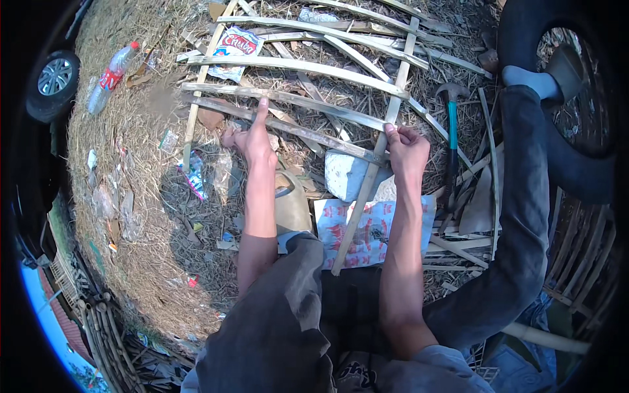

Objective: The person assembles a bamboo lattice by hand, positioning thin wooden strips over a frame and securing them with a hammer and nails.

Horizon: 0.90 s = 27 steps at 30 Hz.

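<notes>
A lattice of split bamboo lies in front of me, with several curved slats crossing two long strips. My right hand (409,149) is closed, pinching the right end of a bamboo slat (314,105) where it meets the right long strip (357,213). At the lattice's left part, my left hand (254,143) has its thumb stretched up across a lower, darker slat (308,134), the tip touching the slat above. Its other fingers spread to the left, partly hidden. A white block (342,173) sits under the right strip, by my right wrist.
A hammer (452,131) with a teal and black handle lies right of the lattice. A printed white sheet (327,216) is between my legs. A plastic bottle (111,78) and wrappers litter the dry grass at left. A vehicle wheel (56,77) stands at far left; bamboo poles (105,334) lie lower left.
</notes>
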Each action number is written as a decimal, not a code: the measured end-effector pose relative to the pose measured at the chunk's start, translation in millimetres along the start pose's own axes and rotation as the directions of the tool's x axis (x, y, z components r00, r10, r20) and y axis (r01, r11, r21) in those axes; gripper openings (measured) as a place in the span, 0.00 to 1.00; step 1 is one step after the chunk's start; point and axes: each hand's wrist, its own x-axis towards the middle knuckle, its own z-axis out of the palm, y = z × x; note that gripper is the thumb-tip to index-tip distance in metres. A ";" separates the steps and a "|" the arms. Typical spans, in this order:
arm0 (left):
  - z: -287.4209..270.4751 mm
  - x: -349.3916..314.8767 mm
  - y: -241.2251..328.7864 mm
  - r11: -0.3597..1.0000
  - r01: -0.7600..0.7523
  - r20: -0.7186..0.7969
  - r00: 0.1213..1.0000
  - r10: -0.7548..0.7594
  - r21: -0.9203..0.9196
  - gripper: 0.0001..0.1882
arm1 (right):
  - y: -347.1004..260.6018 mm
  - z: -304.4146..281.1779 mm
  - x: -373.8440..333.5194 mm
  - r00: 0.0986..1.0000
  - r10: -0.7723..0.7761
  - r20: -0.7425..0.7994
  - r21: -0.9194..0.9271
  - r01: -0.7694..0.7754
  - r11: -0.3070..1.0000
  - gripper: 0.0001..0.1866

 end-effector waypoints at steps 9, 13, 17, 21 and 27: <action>0.0 46.4 5.2 0.872 0.376 0.257 0.918 -0.303 -0.315 0.07 | -23.3 -16.3 -12.1 0.996 0.078 0.044 0.093 -0.081 0.992 0.15; -5.7 28.2 23.2 0.801 0.460 0.423 0.858 -0.290 -0.384 0.11 | -21.3 -27.4 -13.2 0.993 0.085 0.081 0.182 -0.098 0.978 0.14; -21.5 32.9 35.1 0.751 0.519 0.379 0.845 -0.377 -0.409 0.15 | -29.0 -21.1 -19.7 0.987 0.093 0.133 0.211 -0.120 0.970 0.14; 1.7 19.7 51.8 0.774 0.462 0.464 0.850 -0.248 -0.433 0.21 | -34.6 -31.4 -16.7 0.991 0.093 0.100 0.203 -0.112 0.973 0.15; -1.9 48.6 59.9 0.807 0.472 0.405 0.855 -0.323 -0.354 0.14 | -47.3 8.7 -18.6 0.984 0.127 0.126 0.399 -0.167 0.902 0.16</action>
